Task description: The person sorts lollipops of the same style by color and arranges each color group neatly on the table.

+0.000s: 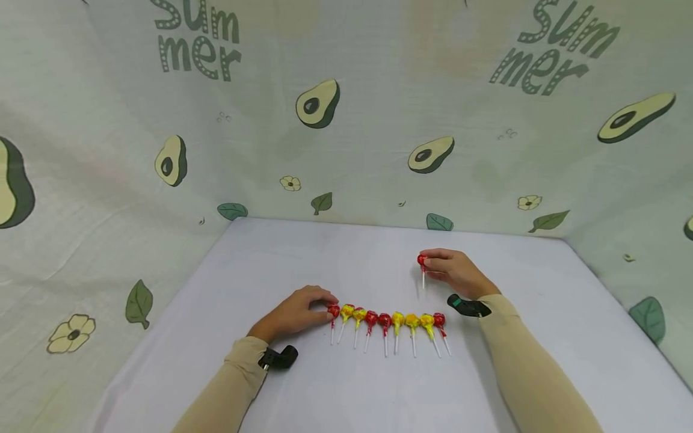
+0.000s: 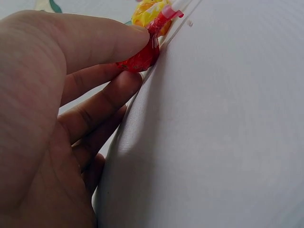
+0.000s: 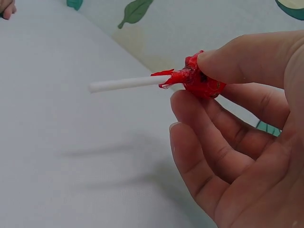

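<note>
Near the back of the table, my right hand (image 1: 457,273) pinches a wrapped red lollipop (image 3: 206,85) by its candy head. Its white stick (image 3: 126,84) points away from the fingers, and a shadow falls on the cloth below. At the left end of a row of lollipops, my left hand (image 1: 300,308) holds another red lollipop (image 2: 142,59) between thumb and fingertips. Beside that one lies a yellow lollipop (image 1: 347,311). The row goes on rightward in mixed red and yellow, sticks toward me, ending with a red lollipop (image 1: 439,319).
A white cloth covers the table (image 1: 325,391). Behind it and at both sides hangs a pale curtain (image 1: 373,72) printed with avocados, leaves and lettering. Each wrist wears a black strapped device, seen on the left (image 1: 278,358) and the right (image 1: 468,305).
</note>
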A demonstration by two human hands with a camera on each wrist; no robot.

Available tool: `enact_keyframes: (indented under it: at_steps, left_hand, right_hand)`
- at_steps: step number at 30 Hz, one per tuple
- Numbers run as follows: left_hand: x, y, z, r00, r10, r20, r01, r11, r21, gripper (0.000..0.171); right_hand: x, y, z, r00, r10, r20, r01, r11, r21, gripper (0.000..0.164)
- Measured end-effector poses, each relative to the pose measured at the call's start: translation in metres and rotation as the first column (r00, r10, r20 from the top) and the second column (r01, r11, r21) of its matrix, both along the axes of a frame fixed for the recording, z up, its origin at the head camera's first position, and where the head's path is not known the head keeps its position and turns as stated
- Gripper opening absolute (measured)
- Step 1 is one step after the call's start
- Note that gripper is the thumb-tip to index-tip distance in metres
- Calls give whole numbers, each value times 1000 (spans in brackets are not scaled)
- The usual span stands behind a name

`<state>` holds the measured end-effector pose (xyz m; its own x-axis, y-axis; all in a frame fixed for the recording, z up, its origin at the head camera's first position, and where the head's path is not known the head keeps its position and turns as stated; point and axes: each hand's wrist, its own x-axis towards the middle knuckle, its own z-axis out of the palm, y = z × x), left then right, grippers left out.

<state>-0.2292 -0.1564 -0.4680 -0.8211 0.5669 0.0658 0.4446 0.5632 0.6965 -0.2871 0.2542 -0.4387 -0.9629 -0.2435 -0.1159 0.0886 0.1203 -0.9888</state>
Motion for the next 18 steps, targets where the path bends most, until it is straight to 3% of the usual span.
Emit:
enact_keyframes:
  at_steps: [8, 18]
  left_hand:
    - [-1, -1, 5, 1000, 7, -2, -7, 1000, -11, 30]
    - [0, 2, 1, 1000, 1, 22, -1, 1000, -2, 29]
  right_hand:
    - [-16, -10, 2, 1000, 7, 12, -7, 1000, 1, 49]
    - [-32, -23, -2, 998, -23, 59, 21, 999, 38, 46]
